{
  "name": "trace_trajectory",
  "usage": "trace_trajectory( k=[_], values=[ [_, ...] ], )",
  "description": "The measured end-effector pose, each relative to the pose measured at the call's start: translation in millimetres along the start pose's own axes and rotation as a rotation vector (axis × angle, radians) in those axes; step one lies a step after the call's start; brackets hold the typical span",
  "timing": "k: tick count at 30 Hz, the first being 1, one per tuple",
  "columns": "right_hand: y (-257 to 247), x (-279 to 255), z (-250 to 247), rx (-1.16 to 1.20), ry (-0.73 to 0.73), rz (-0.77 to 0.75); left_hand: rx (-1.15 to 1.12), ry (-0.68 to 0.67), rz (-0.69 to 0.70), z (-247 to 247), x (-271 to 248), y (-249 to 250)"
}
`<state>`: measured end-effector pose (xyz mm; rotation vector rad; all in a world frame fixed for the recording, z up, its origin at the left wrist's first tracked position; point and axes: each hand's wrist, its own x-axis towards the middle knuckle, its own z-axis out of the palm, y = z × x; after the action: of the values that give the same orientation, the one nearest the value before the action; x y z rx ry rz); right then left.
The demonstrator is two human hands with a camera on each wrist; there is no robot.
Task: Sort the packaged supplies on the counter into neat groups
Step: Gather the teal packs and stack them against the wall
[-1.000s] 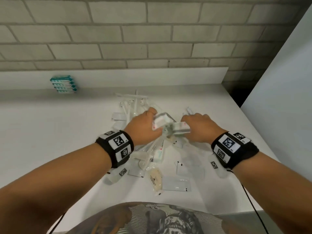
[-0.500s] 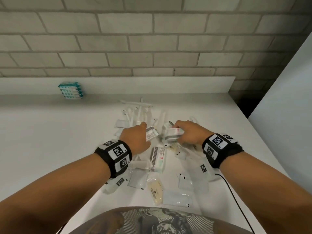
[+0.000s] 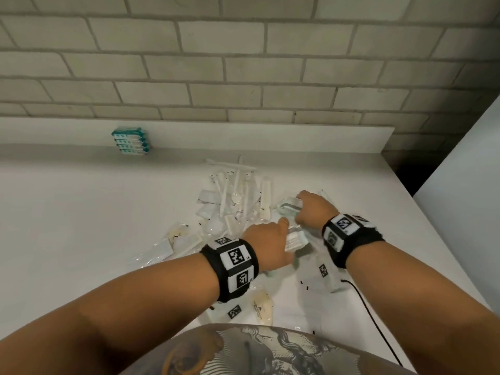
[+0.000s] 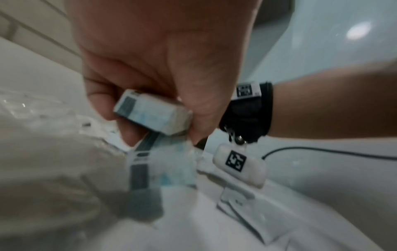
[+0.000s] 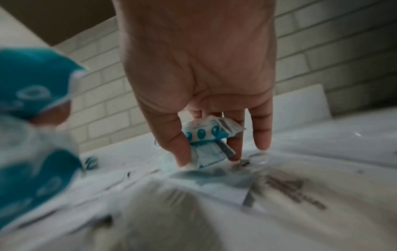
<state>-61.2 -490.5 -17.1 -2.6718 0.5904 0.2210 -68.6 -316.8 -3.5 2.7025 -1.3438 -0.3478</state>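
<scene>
Packets (image 3: 232, 209) of clear and white supplies were heaped across the middle of the white table (image 3: 81, 226), between the two hands. A small stack of white-and-teal packets (image 4: 150, 115) was pinched in the grip of the left hand (image 3: 267, 244), thumb on one side and fingers on the other, just above the heap. A crumpled teal-dotted packet (image 5: 206, 130) was clasped by the right hand (image 3: 315, 209), fingertips down among the wrappers. A teal stack (image 3: 131, 140) was set against the back ledge, well apart from the heap. Bare table was seen to the left; the right edge lay near the right wrist.
</scene>
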Motion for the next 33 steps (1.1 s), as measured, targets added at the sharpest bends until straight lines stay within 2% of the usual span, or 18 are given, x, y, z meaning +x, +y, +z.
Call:
trace_trajectory(
  k=[5, 8, 10, 14, 16, 19, 21, 27, 31, 33],
  values=[
    [8, -12, -20, 0.281, 0.221, 0.008, -0.298, 0.175, -0.037, -30, -23, -24],
    [-10, -18, -25, 0.36, 0.223, -0.02, -0.337, 0.227, -0.126, -46, -44, -67],
    [-31, -21, -24, 0.362, 0.17, -0.072, -0.262, 0.192, -0.201, -54, -60, -106],
    [-87, -30, -9, 0.285, 0.025, -0.224, 0.002, -0.046, -0.346, -58, -97, -188],
    [-119, -33, 3, 0.199, -0.063, -0.289, 0.062, -0.121, -0.402, -54, -114, -221],
    [-171, -35, 27, 0.059, -0.162, -0.389, 0.051, -0.155, -0.462, -44, -135, -257],
    [-205, -36, 45, -0.023, -0.162, -0.443, 0.006, -0.138, -0.496, -38, -145, -276],
    [-282, -21, 91, -0.151, -0.098, -0.417, -0.09, -0.094, -0.453, -34, -165, -325],
    [-310, -15, 112, -0.19, -0.19, -0.332, -0.161, -0.058, -0.372, -33, -173, -354],
    [-319, -14, 121, -0.235, -0.191, -0.309, -0.195, -0.068, -0.344, -36, -175, -365]
  ],
)
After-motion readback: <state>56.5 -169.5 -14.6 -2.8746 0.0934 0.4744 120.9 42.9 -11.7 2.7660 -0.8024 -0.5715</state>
